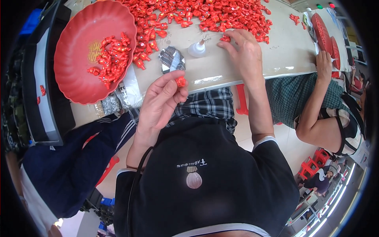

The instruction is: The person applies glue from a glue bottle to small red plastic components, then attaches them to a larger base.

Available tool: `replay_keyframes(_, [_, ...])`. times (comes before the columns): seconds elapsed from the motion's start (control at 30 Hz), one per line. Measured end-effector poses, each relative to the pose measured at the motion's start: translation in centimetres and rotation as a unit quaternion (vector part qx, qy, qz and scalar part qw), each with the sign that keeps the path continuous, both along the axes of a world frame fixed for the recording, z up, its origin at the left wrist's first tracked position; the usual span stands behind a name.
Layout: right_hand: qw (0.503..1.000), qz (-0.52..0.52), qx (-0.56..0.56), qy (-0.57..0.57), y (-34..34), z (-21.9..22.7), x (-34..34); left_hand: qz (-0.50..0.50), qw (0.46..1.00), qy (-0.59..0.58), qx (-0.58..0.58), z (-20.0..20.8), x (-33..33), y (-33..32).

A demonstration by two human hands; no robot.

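My left hand [158, 98] is raised just in front of the table edge, its thumb and fingers pinching a small glossy red figurine piece [181, 81]. Over the table, my right hand [246, 53] has thumb and forefinger closed around another small red piece [225, 38], at the near side of a big pile of similar red pieces [205, 15]. Between my hands stands a small white bottle [196, 49] with a thin tip. Left of the bottle lies a patterned wad wrapped with silvery tape [171, 59].
A scalloped red bowl [71, 75] at the left holds several red figurines [112, 57]. Beyond it is a black tray [59, 118]. At the right, a co-worker's hand [324, 65] is beside red bowls [321, 33]. Another person in dark clothing [75, 170] sits at my left.
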State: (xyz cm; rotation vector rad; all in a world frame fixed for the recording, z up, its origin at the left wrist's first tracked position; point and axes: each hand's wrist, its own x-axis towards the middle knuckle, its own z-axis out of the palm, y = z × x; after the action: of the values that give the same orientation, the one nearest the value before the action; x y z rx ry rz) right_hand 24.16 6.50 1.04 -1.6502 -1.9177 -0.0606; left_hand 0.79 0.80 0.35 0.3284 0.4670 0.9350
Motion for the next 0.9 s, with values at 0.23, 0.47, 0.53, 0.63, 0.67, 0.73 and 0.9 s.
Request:
replay_keyframes(0.23, [0.987, -0.027, -0.099, 0.123, -1.1, 3.2, -0.9, 0.013, 1.000, 0.001, 0.004, 0.1, 0.3, -0.1])
replay_keyframes(0.47, [0.886, 0.088, -0.088, 0.446, -5.9, 3.8, -5.2, 0.022, 0.999, 0.035, 0.023, 0.1, 0.7, -0.3])
replay_keyframes(0.53, [0.862, 0.075, -0.136, 0.482, -6.6, 4.1, -5.8, 0.031, 0.997, 0.060, 0.025, 0.3, 0.8, -0.3])
replay_keyframes(0.63, [0.854, 0.080, -0.144, 0.493, -7.0, 3.6, -6.4, 0.030, 0.996, 0.073, 0.037, 0.2, 1.0, -0.3])
replay_keyframes(0.67, [0.854, 0.083, -0.146, 0.493, -7.0, 3.3, -6.5, 0.033, 0.996, 0.074, 0.036, 0.2, 1.1, -0.3])
replay_keyframes(0.73, [0.870, 0.112, -0.101, 0.470, -6.9, 2.9, -6.7, 0.032, 0.996, 0.072, 0.041, 0.3, 1.2, -0.3])
replay_keyframes(0.9, [0.880, 0.109, -0.105, 0.450, -7.1, 2.9, -7.0, 0.054, 0.992, 0.097, 0.068, 0.4, 1.5, -0.4])
